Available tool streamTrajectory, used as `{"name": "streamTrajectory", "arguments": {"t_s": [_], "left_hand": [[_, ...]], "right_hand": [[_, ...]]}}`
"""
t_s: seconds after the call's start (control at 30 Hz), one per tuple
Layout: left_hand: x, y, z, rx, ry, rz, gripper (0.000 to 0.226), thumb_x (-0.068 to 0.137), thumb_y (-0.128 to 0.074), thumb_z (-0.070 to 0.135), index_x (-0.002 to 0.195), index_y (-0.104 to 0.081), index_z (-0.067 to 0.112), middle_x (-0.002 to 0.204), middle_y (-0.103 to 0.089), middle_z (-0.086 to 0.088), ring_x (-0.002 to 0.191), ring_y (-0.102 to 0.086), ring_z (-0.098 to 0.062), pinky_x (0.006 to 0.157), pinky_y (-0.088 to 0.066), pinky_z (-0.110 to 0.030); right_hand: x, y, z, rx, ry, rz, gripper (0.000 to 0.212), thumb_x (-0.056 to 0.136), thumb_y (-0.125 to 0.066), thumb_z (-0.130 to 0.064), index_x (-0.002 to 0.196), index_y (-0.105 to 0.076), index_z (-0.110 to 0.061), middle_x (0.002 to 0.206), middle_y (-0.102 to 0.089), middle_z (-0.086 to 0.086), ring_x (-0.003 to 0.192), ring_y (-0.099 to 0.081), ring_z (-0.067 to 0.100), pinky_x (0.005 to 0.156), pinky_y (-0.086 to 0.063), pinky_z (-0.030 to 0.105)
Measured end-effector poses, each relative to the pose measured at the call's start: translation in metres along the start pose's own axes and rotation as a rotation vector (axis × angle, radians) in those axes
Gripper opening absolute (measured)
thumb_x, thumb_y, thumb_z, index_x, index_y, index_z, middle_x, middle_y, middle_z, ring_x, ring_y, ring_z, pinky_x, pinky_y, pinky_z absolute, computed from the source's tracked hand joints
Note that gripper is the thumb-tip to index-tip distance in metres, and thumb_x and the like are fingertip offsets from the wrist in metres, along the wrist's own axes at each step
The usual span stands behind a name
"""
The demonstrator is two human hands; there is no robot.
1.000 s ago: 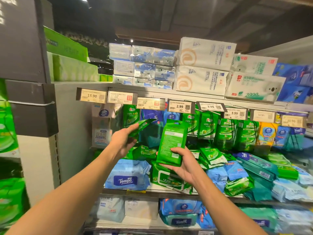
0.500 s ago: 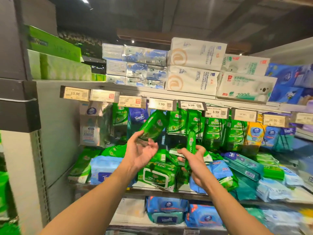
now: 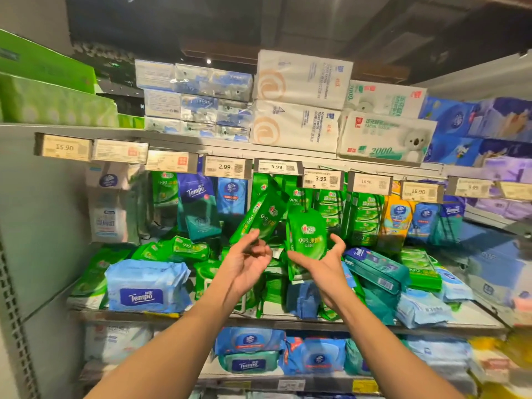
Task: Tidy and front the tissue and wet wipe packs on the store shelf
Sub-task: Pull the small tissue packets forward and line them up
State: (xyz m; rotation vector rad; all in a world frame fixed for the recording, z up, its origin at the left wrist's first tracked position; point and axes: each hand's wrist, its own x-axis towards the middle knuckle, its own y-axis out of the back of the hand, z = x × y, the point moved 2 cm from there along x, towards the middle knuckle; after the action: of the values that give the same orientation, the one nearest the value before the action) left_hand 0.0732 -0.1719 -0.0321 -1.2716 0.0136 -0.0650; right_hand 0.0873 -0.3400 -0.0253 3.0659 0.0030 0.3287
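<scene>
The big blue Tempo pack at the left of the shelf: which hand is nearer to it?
Left. The left hand is up and to the right of the blue Tempo pack; the right hand is further right, at a green pack.

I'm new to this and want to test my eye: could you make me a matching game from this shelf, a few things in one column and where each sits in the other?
Things
1. Blue Tempo pack
2. Koala tissue pack
3. Yellow pack
4. Upright green pack

Places
A. On the top shelf, right of the white packs
B. In the right hand
C. Lying at the left of the middle shelf
D. Standing under a 16.90 tag

Pairs: 1-C, 2-A, 3-D, 4-B
</scene>
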Motion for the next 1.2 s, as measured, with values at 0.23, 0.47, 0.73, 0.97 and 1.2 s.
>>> {"name": "streamTrajectory", "arguments": {"t_s": [0.23,0.47,0.73,0.97,1.2], "left_hand": [[0.015,0.008,0.001,0.032,0.094,0.059,0.024,0.088,-0.067,0.034,0.091,-0.055,0.013,0.066,-0.052,0.003,0.048,-0.048,-0.008,0.053,-0.052,-0.024],[0.024,0.012,0.003,0.220,0.124,0.122,0.043,0.077,-0.070,0.045,0.109,-0.056,0.021,0.116,-0.053,-0.014,0.102,-0.057,-0.029,0.073,-0.058,-0.044],[0.027,0.007,-0.012,0.282,-0.151,0.189,0.017,0.072,-0.070,0.030,0.061,-0.067,0.017,0.069,-0.066,-0.001,0.083,-0.055,-0.016,0.069,-0.038,-0.029],[0.030,-0.005,-0.030,0.409,-0.228,0.222,0.017,0.070,-0.075,0.025,0.075,-0.066,0.013,0.073,-0.060,-0.003,0.075,-0.050,-0.015,0.069,-0.043,-0.028],[0.040,-0.009,-0.037,0.463,-0.283,0.265,0.018,0.069,-0.079,0.027,0.076,-0.070,0.013,0.070,-0.058,0.000,0.067,-0.047,-0.012,0.063,-0.042,-0.026]], "right_hand": [[0.022,0.011,0.012,-0.085,-0.012,0.065,0.104,0.042,-0.092,-0.060,0.123,-0.047,-0.013,0.116,-0.064,0.005,0.106,-0.064,0.024,0.096,-0.052,0.046],[0.039,0.018,0.003,-0.081,-0.016,0.027,0.039,0.093,-0.067,-0.023,0.122,-0.042,-0.016,0.125,-0.059,0.008,0.115,-0.057,0.024,0.106,-0.043,0.048],[0.066,0.034,0.001,-0.064,0.060,-0.003,0.062,0.094,-0.065,-0.018,0.145,-0.031,-0.010,0.129,-0.055,0.003,0.115,-0.053,0.023,0.107,-0.041,0.046],[0.080,0.054,-0.008,-0.056,0.104,-0.037,0.052,0.091,-0.068,-0.022,0.135,-0.039,-0.015,0.121,-0.060,0.005,0.113,-0.057,0.026,0.104,-0.044,0.050],[0.085,0.062,0.003,-0.025,0.088,-0.069,0.040,0.090,-0.069,-0.021,0.121,-0.046,-0.015,0.107,-0.065,0.006,0.101,-0.063,0.026,0.098,-0.049,0.055]]}}
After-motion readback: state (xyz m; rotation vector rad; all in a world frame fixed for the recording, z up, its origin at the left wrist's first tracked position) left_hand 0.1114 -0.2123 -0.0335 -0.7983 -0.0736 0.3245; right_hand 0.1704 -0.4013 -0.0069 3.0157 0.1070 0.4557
